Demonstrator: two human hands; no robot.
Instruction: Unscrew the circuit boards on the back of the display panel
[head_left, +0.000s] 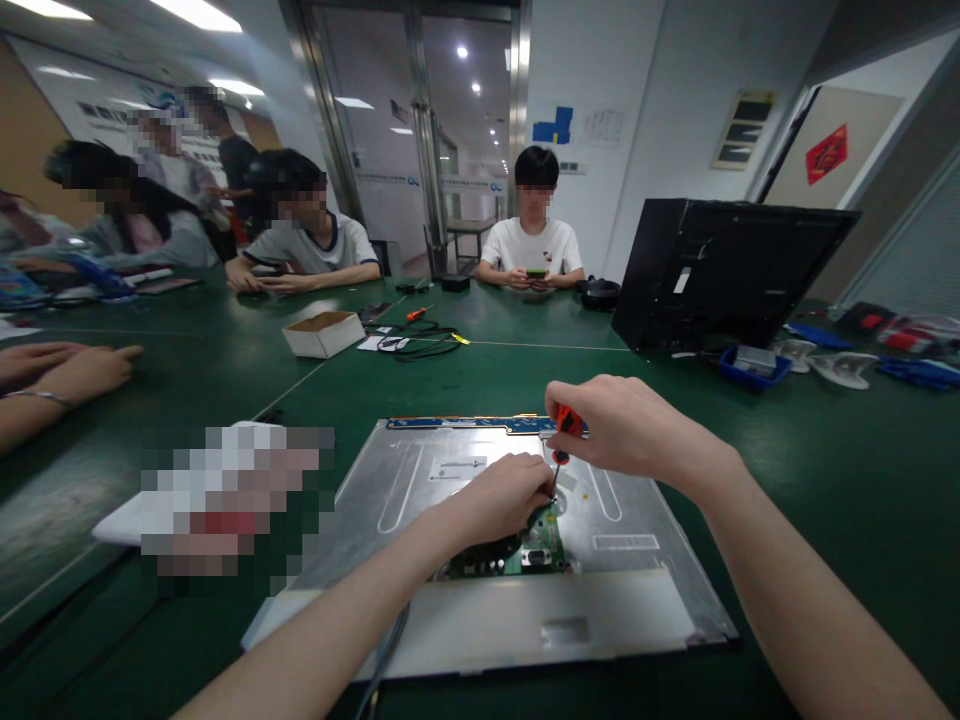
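Observation:
My right hand (611, 425) grips the red and black handle of a screwdriver (568, 422). The screwdriver's shaft points down at the upper edge of a green circuit board (551, 545). My left hand (514, 490) is closed close to the screwdriver's tip, its fingertips bunched over the board. What those fingers hold, if anything, is hidden. Under both hands lies a flat metal display panel (637, 545), back side up. Along its far edge runs a narrow blue circuit strip (465, 425). My left hand and forearm cover part of the green board.
A black monitor housing (720, 270) stands at the right, near a blue tray (754, 368) of small parts. A white box (322, 335) and black cables (420, 343) lie beyond the panel. Another person's hands (75, 375) rest at the left, and other people sit around the green table (525, 375).

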